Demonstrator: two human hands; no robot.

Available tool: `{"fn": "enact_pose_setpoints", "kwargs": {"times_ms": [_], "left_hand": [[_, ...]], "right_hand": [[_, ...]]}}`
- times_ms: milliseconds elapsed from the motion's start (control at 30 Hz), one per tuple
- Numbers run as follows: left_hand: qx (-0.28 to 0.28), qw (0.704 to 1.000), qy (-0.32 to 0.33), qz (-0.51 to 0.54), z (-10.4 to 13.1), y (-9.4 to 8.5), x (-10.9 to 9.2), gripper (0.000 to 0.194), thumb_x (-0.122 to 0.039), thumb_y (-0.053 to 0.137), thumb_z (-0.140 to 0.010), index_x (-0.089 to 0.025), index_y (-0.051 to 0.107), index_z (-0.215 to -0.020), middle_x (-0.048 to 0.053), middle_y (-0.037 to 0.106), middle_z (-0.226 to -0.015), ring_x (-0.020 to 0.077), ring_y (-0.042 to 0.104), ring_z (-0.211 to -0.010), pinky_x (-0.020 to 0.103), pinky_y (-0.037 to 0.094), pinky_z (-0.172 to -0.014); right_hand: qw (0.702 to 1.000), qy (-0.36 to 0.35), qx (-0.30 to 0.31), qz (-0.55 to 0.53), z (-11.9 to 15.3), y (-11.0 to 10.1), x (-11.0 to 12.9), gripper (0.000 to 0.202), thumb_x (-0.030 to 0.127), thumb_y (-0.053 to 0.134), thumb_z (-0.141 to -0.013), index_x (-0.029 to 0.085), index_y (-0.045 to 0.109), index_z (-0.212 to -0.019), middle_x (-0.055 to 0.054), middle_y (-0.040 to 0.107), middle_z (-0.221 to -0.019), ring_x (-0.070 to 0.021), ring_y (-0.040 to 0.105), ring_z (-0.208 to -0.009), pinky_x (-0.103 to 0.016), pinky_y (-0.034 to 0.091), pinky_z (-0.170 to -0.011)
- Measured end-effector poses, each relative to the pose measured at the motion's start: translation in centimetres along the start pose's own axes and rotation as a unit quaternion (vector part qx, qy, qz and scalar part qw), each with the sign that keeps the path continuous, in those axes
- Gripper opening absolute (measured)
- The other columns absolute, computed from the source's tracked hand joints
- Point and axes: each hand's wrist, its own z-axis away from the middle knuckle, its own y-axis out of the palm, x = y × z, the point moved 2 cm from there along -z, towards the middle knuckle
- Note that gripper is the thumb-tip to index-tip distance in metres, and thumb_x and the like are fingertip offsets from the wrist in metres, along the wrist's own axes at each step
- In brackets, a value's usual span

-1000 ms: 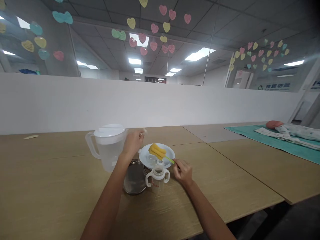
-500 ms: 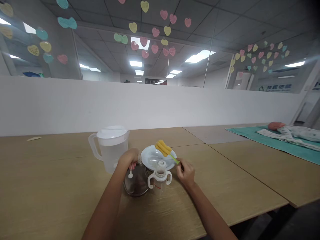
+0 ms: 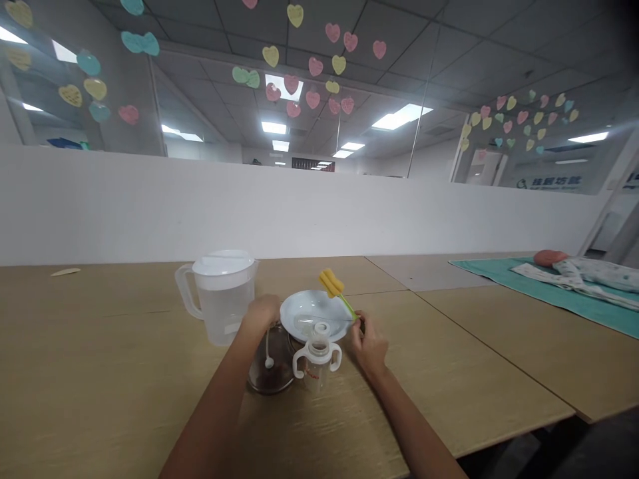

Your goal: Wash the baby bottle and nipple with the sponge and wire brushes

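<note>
My right hand (image 3: 370,344) grips the green handle of a sponge brush (image 3: 331,283), its yellow foam head raised over the far right rim of a white bowl (image 3: 294,301). My left hand (image 3: 264,313) is closed on the upper end of a thin straw (image 3: 267,346), which hangs with a small white weight at its tip. Below it lies a dark round glass lid or plate (image 3: 272,379). A clear baby bottle (image 3: 317,372) with two white handles stands upright and uncapped between my hands, in front of the bowl. Some clear part rests inside the bowl.
A translucent pitcher (image 3: 227,306) with a white lid stands left of the bowl. Farther right, a baby doll (image 3: 589,269) in patterned clothing lies on a teal mat (image 3: 539,289). A low white wall (image 3: 319,213) backs the wooden table (image 3: 124,386).
The brush has turned steeper, its foam head shifting slightly right. The straw now hangs lower from my left hand, which has turned so its fingers are hidden. The bottle has stayed standing.
</note>
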Motion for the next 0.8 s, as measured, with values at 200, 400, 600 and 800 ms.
{"fn": "enact_pose_setpoints", "kwargs": {"times_ms": [200,400,600,800], "left_hand": [[-0.053,0.99,0.132,0.0,0.2,1.0,-4.0,0.037,-0.032,0.04,-0.086,-0.019,0.058,-0.115,0.015,0.06,-0.117,0.0255,0.056,-0.109,0.035,0.042,-0.09],[-0.032,0.983,0.181,0.013,-1.1,4.8,-4.9,0.031,-0.033,0.044,-0.085,-0.023,0.059,-0.11,0.011,0.064,-0.105,0.0257,0.06,-0.098,0.035,0.046,-0.08],[-0.109,0.977,0.177,0.038,-1.1,2.9,-4.2,0.031,-0.015,0.038,-0.084,-0.021,0.049,-0.113,0.009,0.054,-0.111,0.0185,0.058,-0.096,0.03,0.043,-0.084],[-0.208,0.954,0.201,0.08,-0.5,0.3,-4.1,0.024,-0.015,0.035,-0.086,-0.018,0.051,-0.102,0.008,0.055,-0.102,0.0185,0.054,-0.098,0.031,0.041,-0.089]], "right_hand": [[0.999,0.017,0.028,0.002,-0.2,0.2,0.1,0.03,0.026,0.032,-0.092,0.015,0.057,-0.103,-0.008,0.066,-0.089,-0.0165,0.06,-0.077,-0.025,0.043,-0.065],[0.999,0.021,0.034,-0.004,-0.3,0.4,-0.1,0.031,0.027,0.031,-0.093,0.015,0.057,-0.103,-0.008,0.066,-0.09,-0.0163,0.061,-0.076,-0.025,0.043,-0.065],[0.999,0.012,0.034,-0.023,-0.2,0.0,0.2,0.029,0.026,0.033,-0.092,0.015,0.058,-0.1,-0.007,0.067,-0.089,-0.0148,0.062,-0.073,-0.023,0.043,-0.062],[0.999,0.005,0.033,-0.039,-0.1,-0.2,0.5,0.026,0.025,0.036,-0.09,0.016,0.06,-0.096,-0.007,0.068,-0.083,-0.0144,0.062,-0.069,-0.022,0.044,-0.062]]}}
